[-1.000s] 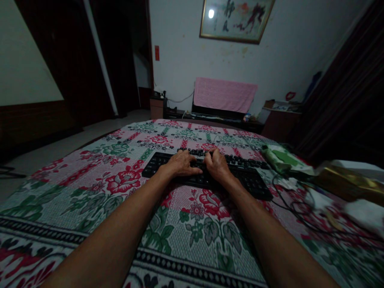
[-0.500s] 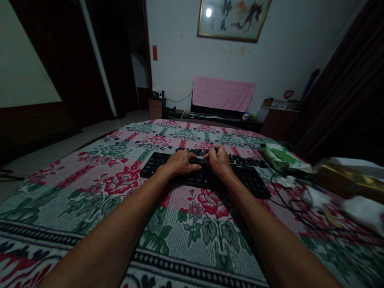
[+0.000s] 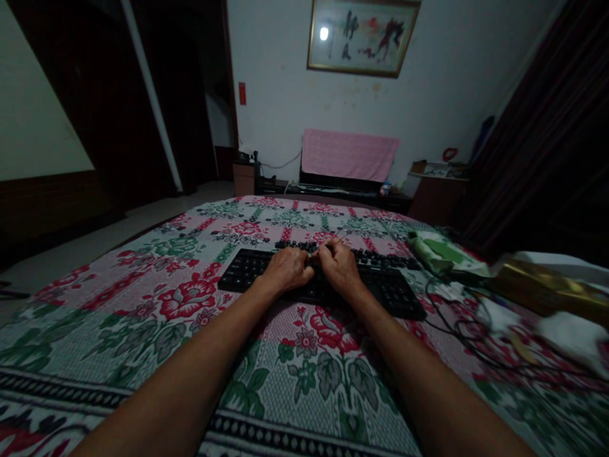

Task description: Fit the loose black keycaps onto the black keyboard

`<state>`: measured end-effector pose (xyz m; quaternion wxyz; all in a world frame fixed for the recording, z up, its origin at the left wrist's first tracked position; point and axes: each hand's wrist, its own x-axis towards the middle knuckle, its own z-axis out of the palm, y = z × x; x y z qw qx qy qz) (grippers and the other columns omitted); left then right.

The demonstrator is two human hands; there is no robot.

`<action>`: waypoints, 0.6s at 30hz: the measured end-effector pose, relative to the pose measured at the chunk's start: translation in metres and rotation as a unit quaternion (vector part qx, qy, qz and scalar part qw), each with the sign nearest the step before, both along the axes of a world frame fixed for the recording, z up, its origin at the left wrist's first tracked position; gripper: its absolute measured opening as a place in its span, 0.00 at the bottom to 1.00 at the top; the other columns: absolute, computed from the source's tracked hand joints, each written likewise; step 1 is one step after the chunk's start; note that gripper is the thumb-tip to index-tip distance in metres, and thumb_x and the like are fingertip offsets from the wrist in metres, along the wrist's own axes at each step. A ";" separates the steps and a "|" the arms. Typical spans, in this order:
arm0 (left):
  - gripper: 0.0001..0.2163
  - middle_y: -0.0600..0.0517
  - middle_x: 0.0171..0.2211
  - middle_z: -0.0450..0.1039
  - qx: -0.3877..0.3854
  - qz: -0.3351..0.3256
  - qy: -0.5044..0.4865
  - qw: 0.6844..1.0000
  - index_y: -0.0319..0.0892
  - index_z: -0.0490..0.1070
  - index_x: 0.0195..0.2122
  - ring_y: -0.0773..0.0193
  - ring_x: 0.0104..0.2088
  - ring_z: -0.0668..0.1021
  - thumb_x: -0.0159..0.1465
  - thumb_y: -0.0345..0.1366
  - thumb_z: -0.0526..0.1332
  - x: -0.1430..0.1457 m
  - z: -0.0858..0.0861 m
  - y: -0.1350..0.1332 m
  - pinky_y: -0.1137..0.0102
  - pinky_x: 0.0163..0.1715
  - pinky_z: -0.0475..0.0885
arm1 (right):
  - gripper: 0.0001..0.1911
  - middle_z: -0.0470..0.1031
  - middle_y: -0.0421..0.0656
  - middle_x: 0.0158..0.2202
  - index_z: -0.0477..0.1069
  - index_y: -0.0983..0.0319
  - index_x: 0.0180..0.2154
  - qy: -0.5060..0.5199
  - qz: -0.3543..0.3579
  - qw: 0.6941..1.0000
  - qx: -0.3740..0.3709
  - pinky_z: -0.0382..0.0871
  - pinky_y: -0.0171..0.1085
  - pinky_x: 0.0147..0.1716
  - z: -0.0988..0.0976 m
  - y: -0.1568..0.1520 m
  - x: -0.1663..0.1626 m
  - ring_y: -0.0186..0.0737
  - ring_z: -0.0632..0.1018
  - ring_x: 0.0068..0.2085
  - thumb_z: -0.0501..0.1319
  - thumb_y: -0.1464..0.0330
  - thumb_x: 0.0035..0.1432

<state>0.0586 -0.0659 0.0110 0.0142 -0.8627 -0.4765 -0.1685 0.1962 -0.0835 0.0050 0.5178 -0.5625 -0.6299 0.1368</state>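
A black keyboard (image 3: 245, 270) lies on the patterned cloth in front of me, its middle partly covered by my hands. Over its left-centre part, my left hand (image 3: 287, 270) has curled fingers, with the thumb drawn in against them. My right hand (image 3: 340, 265) is closed in a pinch just beside it, and the two hands' fingertips nearly meet. Whatever sits between the fingers is too small and dark to make out. Along the keyboard's far edge runs a row of small loose black pieces that look like keycaps (image 3: 385, 259).
The floral cloth (image 3: 185, 298) covers the bed-like surface. To the right lie a black cable (image 3: 459, 330), a green and white packet (image 3: 445, 251), crumpled white tissues (image 3: 497, 315) and a gold box (image 3: 547, 285). A pink towel (image 3: 349, 154) hangs over something by the far wall.
My left hand has closed, its thumb and fingers drawing together. My right hand has shifted slightly left, towards the left hand. The view has tilted a little upward.
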 end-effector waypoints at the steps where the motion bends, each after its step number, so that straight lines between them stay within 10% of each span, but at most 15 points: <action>1: 0.14 0.44 0.33 0.77 0.003 0.009 0.008 1.000 0.40 0.75 0.35 0.55 0.35 0.77 0.56 0.39 0.53 0.001 -0.001 0.000 0.66 0.35 0.70 | 0.07 0.77 0.42 0.28 0.64 0.59 0.30 -0.001 -0.001 1.000 0.002 0.69 0.37 0.37 0.001 -0.002 -0.001 0.40 0.77 0.33 0.51 0.64 0.55; 18: 0.16 0.52 0.42 0.77 -0.065 0.059 -0.081 0.993 0.50 0.75 0.45 0.59 0.45 0.76 0.57 0.41 0.57 0.024 -0.002 0.043 0.69 0.45 0.69 | 0.11 0.77 0.45 0.30 0.63 0.61 0.35 0.241 -0.103 0.965 -0.017 0.70 0.36 0.23 -0.009 0.015 0.045 0.42 0.78 0.27 0.53 0.62 0.52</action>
